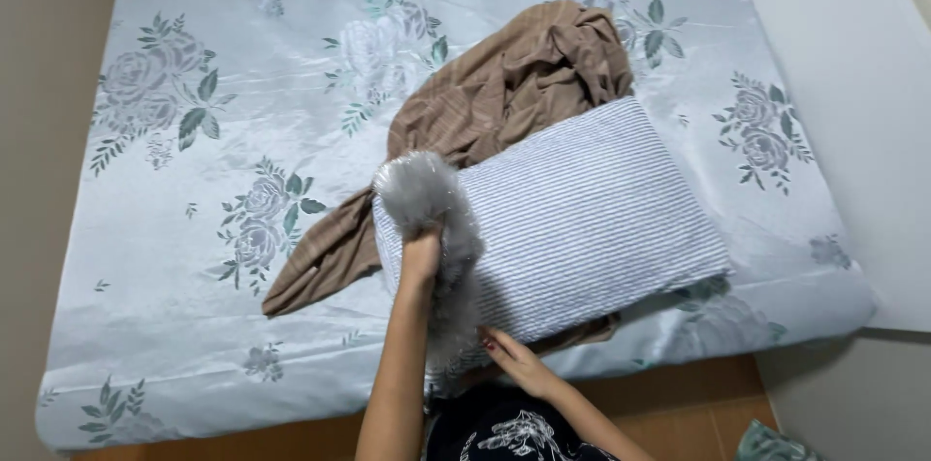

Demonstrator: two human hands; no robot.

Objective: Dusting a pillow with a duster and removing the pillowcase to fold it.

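left hand (421,253) is up on the near left end of the striped pillow (572,219), fingers clenched into a bunch of clear crinkly plastic wrap (427,199) that bulges above the fist and trails down the pillow's end toward the bed edge. right hand (512,356) is lower, at the near edge of the bed (194,180), fingers spread and pressed against the bottom of that plastic and the pillow's underside; whether it actually grips anything i cannot tell. the pillow, white with fine grey stripes, lies at a slant across the near middle of the bed, its far right corner pointing toward the white wall side. under and behind it sits a rumpled brown sheet (504,93), heaped at the pillow's far edge, with one long tail running out left and forward past the left hand. the bed cover is pale blue satin with grey rose prints, wrinkled near the brown cloth. wooden floor (679,413) shows along the bottom.
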